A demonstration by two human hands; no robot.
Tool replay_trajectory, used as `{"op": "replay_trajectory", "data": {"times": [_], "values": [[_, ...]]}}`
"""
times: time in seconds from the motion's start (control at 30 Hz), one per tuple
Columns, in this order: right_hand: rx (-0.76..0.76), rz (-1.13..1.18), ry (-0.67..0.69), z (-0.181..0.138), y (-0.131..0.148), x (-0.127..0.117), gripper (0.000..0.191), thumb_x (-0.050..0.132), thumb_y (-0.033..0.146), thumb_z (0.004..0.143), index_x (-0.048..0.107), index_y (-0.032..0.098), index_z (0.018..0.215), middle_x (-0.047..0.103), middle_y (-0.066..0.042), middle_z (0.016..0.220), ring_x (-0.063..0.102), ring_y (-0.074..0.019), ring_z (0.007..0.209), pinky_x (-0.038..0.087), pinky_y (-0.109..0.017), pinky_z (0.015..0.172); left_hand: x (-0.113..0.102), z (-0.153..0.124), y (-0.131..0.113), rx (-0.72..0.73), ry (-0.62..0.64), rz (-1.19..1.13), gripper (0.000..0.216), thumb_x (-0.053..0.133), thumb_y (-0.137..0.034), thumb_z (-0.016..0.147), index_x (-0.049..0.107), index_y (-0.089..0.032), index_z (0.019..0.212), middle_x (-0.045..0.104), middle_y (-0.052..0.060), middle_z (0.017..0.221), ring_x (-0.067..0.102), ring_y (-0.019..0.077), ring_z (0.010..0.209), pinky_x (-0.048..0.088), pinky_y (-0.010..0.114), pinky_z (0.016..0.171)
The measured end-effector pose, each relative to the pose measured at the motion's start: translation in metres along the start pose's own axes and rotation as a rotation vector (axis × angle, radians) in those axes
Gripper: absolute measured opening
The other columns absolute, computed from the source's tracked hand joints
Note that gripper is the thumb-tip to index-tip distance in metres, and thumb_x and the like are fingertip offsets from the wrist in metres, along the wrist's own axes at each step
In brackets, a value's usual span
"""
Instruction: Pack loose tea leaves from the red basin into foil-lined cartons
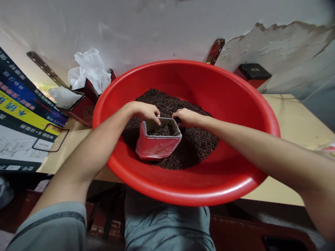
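Observation:
A big red plastic basin (235,104) sits on the table edge in front of me, holding a heap of dark loose tea leaves (193,143). In the heap stands a small red foil pouch (157,146) with its silver mouth held square and some leaves inside. My left hand (146,111) pinches the pouch's far left rim, fingers closed on it. At the far right corner of the mouth my right hand (187,118) is closed with its fingers curled down, touching the leaves; what it grips is hidden.
A printed cardboard box (23,115) lies at the left. Dark red tins with clear plastic bags (90,71) stand behind the basin's left side, and a black-lidded red tin (252,73) at the back right. The pale table (295,122) runs right; the wall is close behind.

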State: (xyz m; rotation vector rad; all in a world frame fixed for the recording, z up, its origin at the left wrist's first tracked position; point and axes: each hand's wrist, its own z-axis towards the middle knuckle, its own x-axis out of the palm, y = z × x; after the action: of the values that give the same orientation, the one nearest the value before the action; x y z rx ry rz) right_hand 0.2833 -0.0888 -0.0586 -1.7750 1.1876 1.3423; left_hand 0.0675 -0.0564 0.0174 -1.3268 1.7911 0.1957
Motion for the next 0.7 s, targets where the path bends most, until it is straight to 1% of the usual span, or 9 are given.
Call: {"op": "replay_trajectory", "data": {"times": [0.1,0.17,0.23,0.3,0.33,0.4,0.5,0.6,0.7], "values": [[-0.010,0.046,-0.047,0.003,-0.008,-0.009,0.038,0.071,0.012,0.083,0.079,0.020,0.119,0.078,-0.008,0.106,0.072,-0.0234,0.101,0.055,-0.034,0.094,0.000,0.001,0.000,0.005,-0.009,0.041,0.034,0.071,-0.047,0.071,0.074,-0.019,0.090,0.069,0.002,0.081,0.058,0.0184,0.077,0.041,0.026,0.065],[-0.008,0.139,-0.173,-0.002,-0.011,-0.021,0.034,0.072,0.012,0.080,0.081,0.020,0.112,0.079,-0.006,0.100,0.072,-0.0213,0.093,0.056,-0.034,0.091,0.000,0.002,0.000,0.013,-0.007,0.054,0.035,0.071,-0.048,0.072,0.073,-0.019,0.091,0.069,0.002,0.082,0.058,0.0180,0.077,0.041,0.025,0.065],[-0.025,0.291,-0.354,-0.013,-0.008,-0.036,0.031,0.074,0.016,0.079,0.083,0.020,0.108,0.079,-0.004,0.097,0.071,-0.0199,0.087,0.057,-0.035,0.089,0.000,0.002,0.000,0.016,-0.006,0.064,0.037,0.070,-0.048,0.072,0.074,-0.019,0.095,0.070,0.003,0.084,0.058,0.0187,0.078,0.043,0.025,0.067],[-0.085,0.470,-0.490,-0.029,0.000,-0.048,0.029,0.078,0.022,0.078,0.084,0.020,0.107,0.079,-0.003,0.092,0.070,-0.0194,0.083,0.059,-0.037,0.088,-0.001,0.002,-0.001,0.017,-0.005,0.092,0.041,0.069,-0.047,0.071,0.076,-0.018,0.099,0.071,0.004,0.088,0.060,0.0202,0.080,0.044,0.027,0.069],[-0.133,0.559,-0.523,-0.036,0.006,-0.051,0.030,0.079,0.027,0.079,0.084,0.020,0.107,0.079,-0.003,0.092,0.071,-0.0197,0.084,0.060,-0.038,0.087,-0.001,0.002,-0.001,0.020,-0.005,0.115,0.042,0.069,-0.047,0.071,0.076,-0.018,0.100,0.072,0.004,0.089,0.060,0.0209,0.082,0.044,0.028,0.070],[-0.257,0.716,-0.534,-0.049,0.019,-0.054,0.032,0.081,0.036,0.080,0.084,0.021,0.108,0.080,-0.004,0.098,0.073,-0.0213,0.090,0.061,-0.040,0.091,-0.001,0.002,-0.003,0.020,-0.004,0.169,0.042,0.067,-0.043,0.070,0.078,-0.017,0.102,0.072,0.005,0.090,0.060,0.0217,0.082,0.044,0.029,0.072],[-0.402,0.849,-0.484,-0.058,0.038,-0.051,0.036,0.081,0.045,0.082,0.085,0.022,0.109,0.081,-0.006,0.110,0.075,-0.0238,0.103,0.062,-0.043,0.099,0.000,-0.001,-0.008,-0.004,-0.011,0.201,0.044,0.065,-0.035,0.069,0.079,-0.015,0.106,0.072,0.005,0.091,0.059,0.0217,0.083,0.045,0.030,0.074],[-0.449,0.885,-0.426,-0.058,0.043,-0.049,0.035,0.081,0.047,0.082,0.085,0.024,0.108,0.080,-0.005,0.117,0.075,-0.0257,0.110,0.061,-0.046,0.104,0.001,-0.004,-0.011,-0.015,-0.001,0.211,0.048,0.064,-0.032,0.070,0.078,-0.014,0.113,0.073,0.007,0.096,0.059,0.0214,0.085,0.045,0.029,0.075],[-0.422,0.895,-0.390,-0.055,0.026,-0.052,0.040,0.081,0.050,0.081,0.085,0.023,0.110,0.077,-0.006,0.130,0.072,-0.0281,0.120,0.058,-0.047,0.109,-0.001,-0.005,-0.010,-0.007,0.036,0.262,0.052,0.060,-0.035,0.076,0.076,-0.014,0.121,0.075,0.008,0.106,0.061,0.0210,0.089,0.045,0.027,0.074]]}}
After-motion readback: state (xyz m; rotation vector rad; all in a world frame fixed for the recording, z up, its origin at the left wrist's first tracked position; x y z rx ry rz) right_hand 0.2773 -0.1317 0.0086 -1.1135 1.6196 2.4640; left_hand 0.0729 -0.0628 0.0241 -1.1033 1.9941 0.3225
